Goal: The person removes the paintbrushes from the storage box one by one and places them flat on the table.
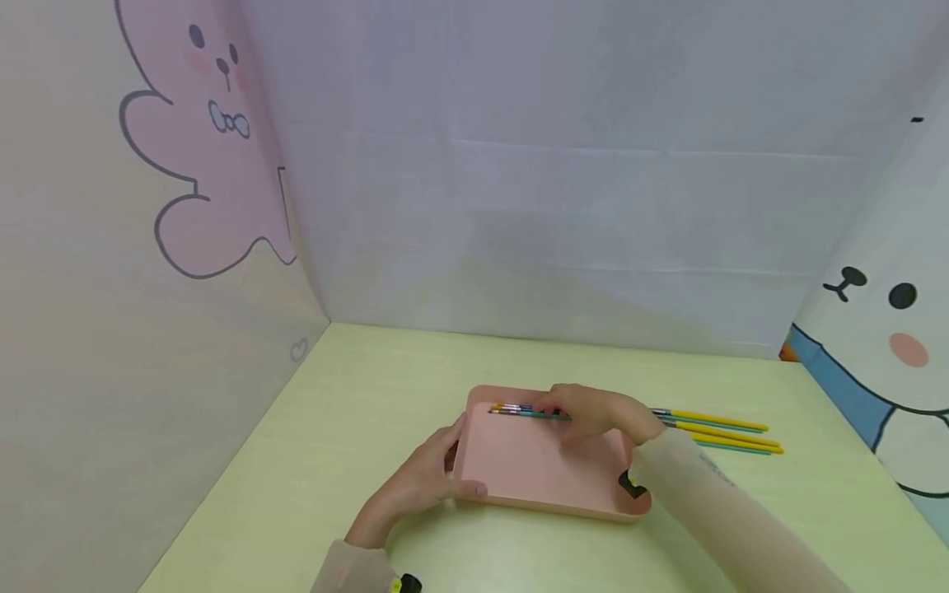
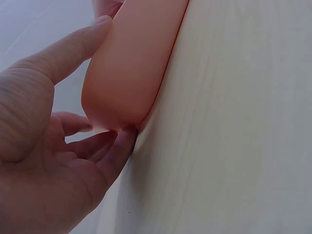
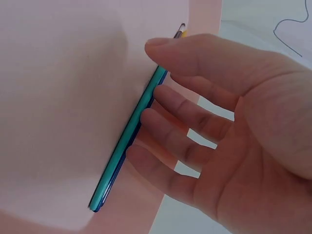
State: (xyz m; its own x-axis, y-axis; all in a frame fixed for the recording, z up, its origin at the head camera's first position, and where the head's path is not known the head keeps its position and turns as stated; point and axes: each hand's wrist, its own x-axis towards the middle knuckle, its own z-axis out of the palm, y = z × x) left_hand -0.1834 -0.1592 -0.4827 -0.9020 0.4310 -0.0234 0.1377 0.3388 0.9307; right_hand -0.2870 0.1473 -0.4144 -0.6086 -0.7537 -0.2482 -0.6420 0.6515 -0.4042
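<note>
A shallow pink tray (image 1: 544, 461) lies on the table. My left hand (image 1: 424, 471) grips its near left corner, the thumb over the near rim and the fingers at the left side; the left wrist view shows fingertips at the lower edge of the tray wall (image 2: 131, 63). Paintbrushes (image 1: 511, 409) lie inside along the far wall, bristles leftward. My right hand (image 1: 586, 408) reaches over them. In the right wrist view its loosely bent fingers (image 3: 168, 129) touch a teal-handled paintbrush (image 3: 127, 131) and a dark blue one (image 3: 112, 183); the thumb lies across their upper part.
Several more paintbrushes (image 1: 730, 432) with yellow and teal handles lie on the pale table (image 1: 296, 502) right of the tray, partly behind my right forearm. Printed cloth walls (image 1: 556, 206) stand at the back and both sides.
</note>
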